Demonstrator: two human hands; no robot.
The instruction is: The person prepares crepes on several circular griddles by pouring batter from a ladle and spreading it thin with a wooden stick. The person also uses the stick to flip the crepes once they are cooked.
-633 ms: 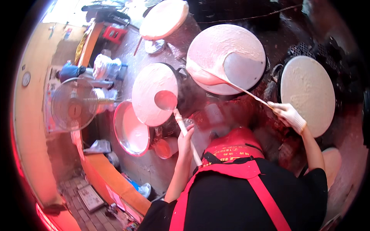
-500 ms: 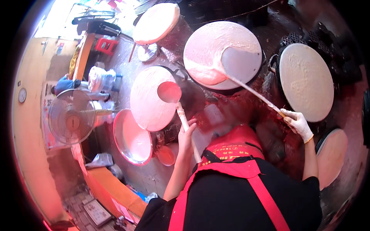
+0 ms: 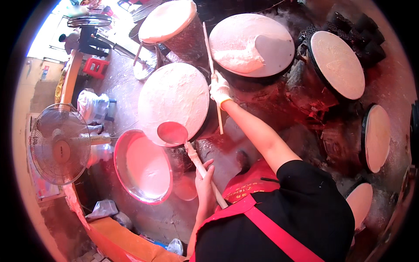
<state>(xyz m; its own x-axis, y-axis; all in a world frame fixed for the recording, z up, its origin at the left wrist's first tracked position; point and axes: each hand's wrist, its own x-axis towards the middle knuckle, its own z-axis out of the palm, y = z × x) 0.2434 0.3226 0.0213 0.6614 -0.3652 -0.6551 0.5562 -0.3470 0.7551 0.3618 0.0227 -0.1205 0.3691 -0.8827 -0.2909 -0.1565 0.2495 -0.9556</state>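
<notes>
My bare left hand [image 3: 204,185] grips the pale handle of a ladle [image 3: 173,133]. The bowl of that ladle lies over the lower edge of a round griddle [image 3: 174,94] coated with pale batter. In my white-gloved right hand [image 3: 220,89] is a long wooden spreader [image 3: 208,48], pointing away from me between two griddles. The far middle griddle [image 3: 279,56] carries batter on its left, with a bare grey patch on its right. Beside the ladle, at lower left, stands a red-rimmed basin [image 3: 170,185] of pale liquid batter.
More coated round griddles stand at far left [image 3: 168,19], right [image 3: 337,65], far right [image 3: 377,137] and lower right [image 3: 360,201]. A standing fan [image 3: 61,144] is at left, near an orange ledge [image 3: 122,236]. A red stool [image 3: 96,67] stands farther back.
My right hand with the spreader has swung left, off the far middle griddle. My left hand has brought the ladle toward the near edge of the left griddle. The view has shifted.
</notes>
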